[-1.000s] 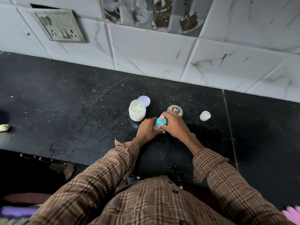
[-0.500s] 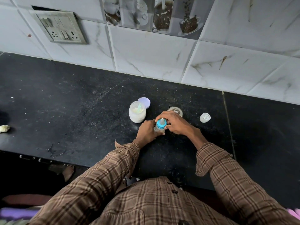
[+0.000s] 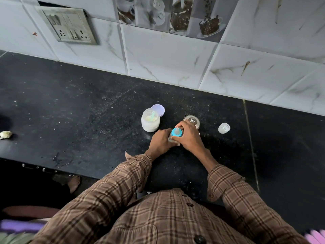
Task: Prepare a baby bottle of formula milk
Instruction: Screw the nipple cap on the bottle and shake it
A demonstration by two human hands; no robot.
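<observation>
A small baby bottle with a blue teat collar stands upright on the black counter. My left hand wraps its body from the left. My right hand grips the blue collar from the right and above, hiding most of the bottle. Left of my hands stands an open white formula jar with a pale green scoop inside. Its lilac lid leans just behind it.
A steel vessel with a knobbed lid sits right behind my right hand. A clear bottle cap lies to the right. A pale scrap rests at the far left. The tiled wall with a switch plate bounds the counter.
My right hand has turned on the blue collar, its wrist swinging back toward me. The bottle stays in place and my left hand keeps its hold.
</observation>
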